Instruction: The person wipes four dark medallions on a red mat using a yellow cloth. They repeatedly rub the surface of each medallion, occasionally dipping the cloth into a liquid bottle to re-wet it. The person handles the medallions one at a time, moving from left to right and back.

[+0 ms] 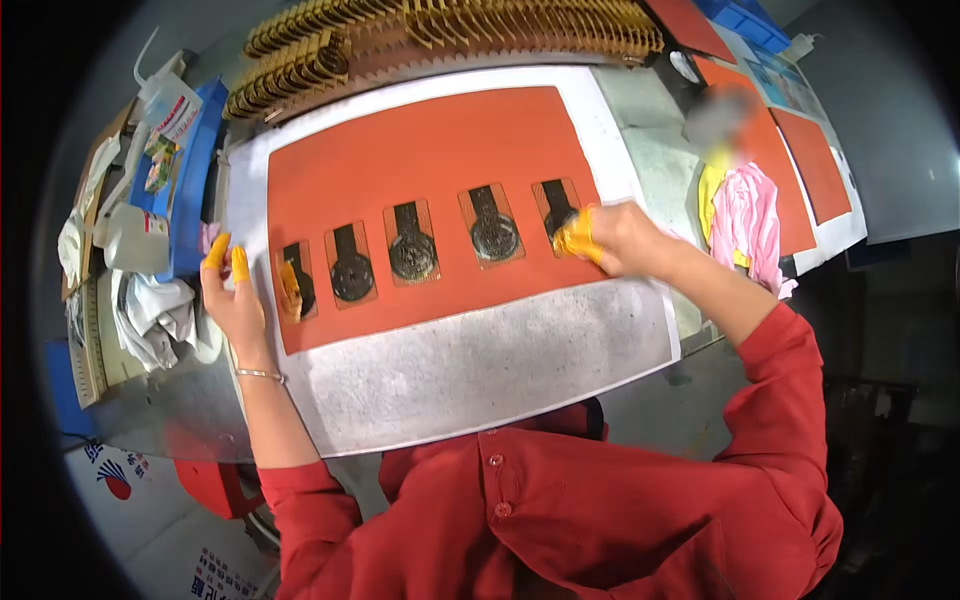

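On an orange-red mat lies a row of several flat, thin coppery rectangles, each with a black keyhole-shaped pattern. My right hand, yellow covers on its fingertips, is closed with the fingertips down at the rightmost piece and hides its lower part. Whatever it may pinch is out of sight. My left hand holds nothing; its yellow-capped fingers are apart, beside the mat's left edge. Closest to it is the leftmost piece, partly covered by a yellowish patch I cannot identify. Between them lie other such pieces.
Behind the mat stands a long rack of stacked golden pieces. At left are a blue tray, a squeeze bottle, a translucent bottle and white cloths. Pink cloth and more orange sheets lie at right.
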A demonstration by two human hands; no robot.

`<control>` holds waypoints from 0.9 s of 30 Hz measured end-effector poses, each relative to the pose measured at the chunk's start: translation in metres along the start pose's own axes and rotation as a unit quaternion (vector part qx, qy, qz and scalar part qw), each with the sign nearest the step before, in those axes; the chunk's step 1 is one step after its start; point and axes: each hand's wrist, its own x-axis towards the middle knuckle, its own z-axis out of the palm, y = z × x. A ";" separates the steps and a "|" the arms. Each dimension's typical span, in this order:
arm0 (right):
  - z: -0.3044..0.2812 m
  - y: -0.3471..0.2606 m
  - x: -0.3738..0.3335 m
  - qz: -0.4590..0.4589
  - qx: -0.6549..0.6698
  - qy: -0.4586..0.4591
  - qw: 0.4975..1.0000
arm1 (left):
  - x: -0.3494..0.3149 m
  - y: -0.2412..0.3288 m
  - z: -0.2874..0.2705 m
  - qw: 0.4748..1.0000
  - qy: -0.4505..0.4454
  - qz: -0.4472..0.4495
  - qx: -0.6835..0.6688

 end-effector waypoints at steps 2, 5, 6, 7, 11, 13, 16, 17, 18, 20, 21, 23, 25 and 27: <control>-0.008 0.014 0.016 0.083 -0.016 0.000 0.996 | 0.003 0.007 0.009 1.000 -0.016 0.003 -0.013; -0.006 0.015 0.012 0.058 -0.004 -0.008 0.998 | 0.002 -0.010 0.004 1.000 -0.011 0.005 -0.020; -0.004 0.011 0.006 0.043 0.009 -0.013 0.999 | 0.002 -0.016 -0.001 1.000 -0.005 -0.001 -0.025; -0.002 0.004 -0.003 0.010 0.005 -0.017 1.000 | 0.002 -0.015 -0.005 1.000 0.002 -0.015 -0.027; -0.003 0.027 0.000 0.049 -0.055 -0.025 0.997 | 0.002 0.009 0.007 1.000 -0.005 -0.005 -0.006; -0.013 0.027 0.019 0.098 -0.043 -0.002 0.994 | 0.001 0.003 0.008 1.000 -0.008 -0.003 -0.018; -0.004 0.023 0.004 0.040 0.016 0.013 0.999 | 0.001 -0.006 0.000 1.000 -0.008 -0.017 -0.025; -0.007 0.012 -0.004 0.033 0.003 -0.023 0.999 | 0.000 -0.006 -0.002 1.000 -0.006 -0.022 -0.020; -0.011 0.002 -0.006 0.037 0.023 -0.029 0.999 | 0.001 -0.006 -0.004 1.000 -0.005 -0.028 -0.015; -0.011 0.001 -0.006 0.046 0.029 -0.011 0.998 | 0.000 0.002 -0.002 1.000 -0.019 0.001 0.011; -0.009 0.010 0.002 0.056 0.004 -0.005 0.998 | 0.001 0.007 0.003 1.000 -0.021 0.006 0.005; -0.008 0.031 0.024 0.111 -0.014 -0.009 0.994 | 0.002 0.014 0.010 1.000 -0.023 -0.006 -0.015; -0.007 0.033 0.032 0.095 -0.031 -0.022 0.995 | -0.002 0.004 0.009 0.999 -0.023 -0.026 -0.028; -0.007 0.029 0.036 0.073 -0.005 -0.028 0.997 | -0.001 -0.006 0.003 0.999 -0.029 -0.031 -0.022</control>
